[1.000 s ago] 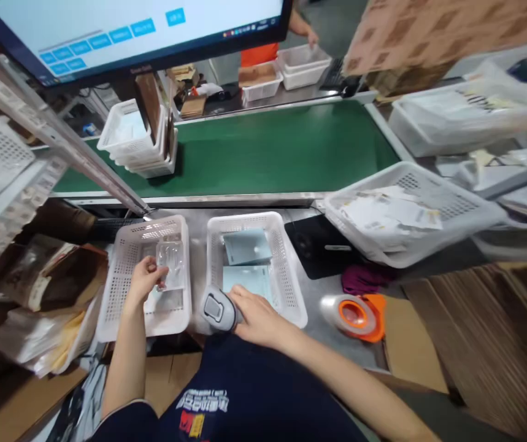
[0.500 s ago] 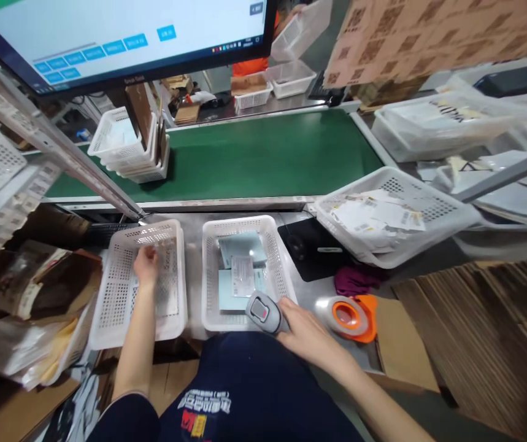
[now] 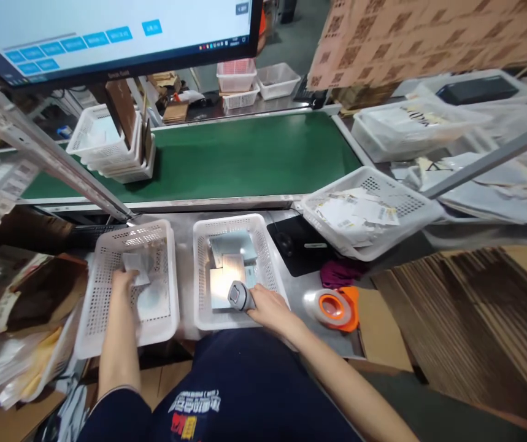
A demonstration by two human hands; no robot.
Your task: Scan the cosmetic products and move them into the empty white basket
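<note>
My left hand [image 3: 123, 280] is inside the left white basket [image 3: 174, 294], closed on the edge of a small flat white packet [image 3: 137, 267]. Under it, another pale flat packet [image 3: 153, 302] lies on the basket floor. With my right hand [image 3: 267, 304] I grip a grey handheld barcode scanner [image 3: 241, 297], its head pointing down over the middle white basket [image 3: 199, 273]. Several light-blue flat packs [image 3: 232, 243] lie in that basket, and a bright patch of light falls on the packs near the scanner head.
A tilted basket of labels [image 3: 417, 215] stands at the right, beside a black pad with a mouse [image 3: 286, 244]. Nearer are a tape roll [image 3: 332, 307] and stacked cardboard [image 3: 456, 331]. Behind runs a green conveyor belt [image 3: 245, 153] with stacked baskets [image 3: 107, 144]; a monitor [image 3: 116, 37] hangs above.
The white packet now shows in my left hand, which has moved lower in the left basket. The scanner has shifted over the packs, where a bright light now shows. The whole view has shifted slightly.
</note>
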